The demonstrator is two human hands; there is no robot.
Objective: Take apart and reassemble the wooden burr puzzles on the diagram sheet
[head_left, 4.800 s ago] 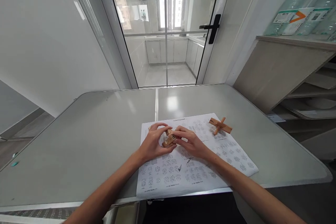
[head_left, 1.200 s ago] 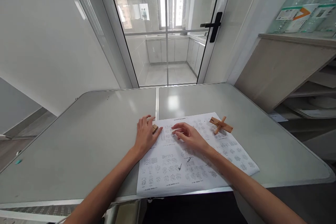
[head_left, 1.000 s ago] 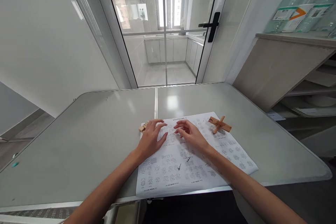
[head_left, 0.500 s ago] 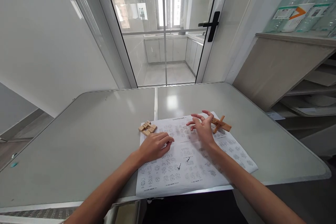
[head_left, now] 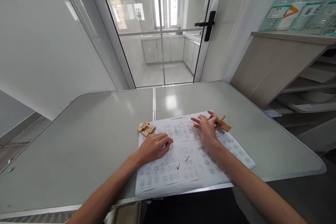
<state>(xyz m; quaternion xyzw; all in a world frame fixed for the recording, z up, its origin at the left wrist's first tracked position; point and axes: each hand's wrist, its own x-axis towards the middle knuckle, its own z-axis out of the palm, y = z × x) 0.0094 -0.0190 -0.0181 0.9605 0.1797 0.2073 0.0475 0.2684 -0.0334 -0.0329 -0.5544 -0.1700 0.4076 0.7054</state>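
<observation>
A printed paper sheet (head_left: pixel 181 182) covered with small diagrams lies on the table. My left hand (head_left: pixel 154 147) rests palm down on its left part, loosely curled, with a gap between thumb and fingers and no object showing in it. Just beyond is a flat cluster of small light wooden blocks (head_left: pixel 146 128), by the sheet's upper left corner. My right hand (head_left: pixel 208 131) is over the upper right of the sheet, fingers spread. It sits right beside crossed brown wooden sticks (head_left: pixel 224 125), partly covering them; whether it touches them I cannot tell.
The grey table (head_left: pixel 99 140) has a metal strip (head_left: pixel 154 103) across its middle. Behind it stands a glass door with a black handle (head_left: pixel 209 25). At the right, a wooden shelf unit (head_left: pixel 278 63) bears several clear plastic bottles (head_left: pixel 296 14).
My right hand has shifted slightly toward the crossed sticks and covers more of them. My left hand keeps its place on the sheet. The view has turned a little.
</observation>
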